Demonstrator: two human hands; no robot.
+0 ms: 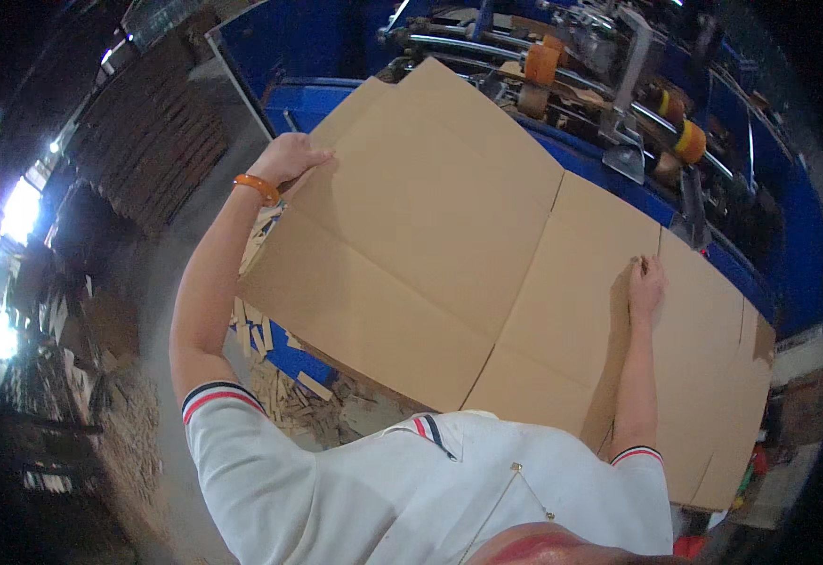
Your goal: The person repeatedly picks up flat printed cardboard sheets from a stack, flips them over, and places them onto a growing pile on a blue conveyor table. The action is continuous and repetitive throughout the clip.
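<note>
A large brown cardboard sheet [430, 188], creased and slotted like an unfolded box, lies in front of me and reaches to my waist. My left hand [294, 160], with an orange bangle at its wrist, is closed on the sheet's left edge, the thumb lying along the top. On the right part of the sheet, beside a slot, my right hand [649, 287] has its fingers bent together and closed at the board. Its fingertips are partly hidden. Another layer of cardboard shows under the upper left edge.
Beyond the sheet stands a blue machine [769, 235] with metal shafts, orange rollers [543, 61] and yellow-rimmed wheels [689, 141]. Cardboard scraps [284, 391] litter the floor at lower left. A tall stack of flat boards [153, 141] stands farther left.
</note>
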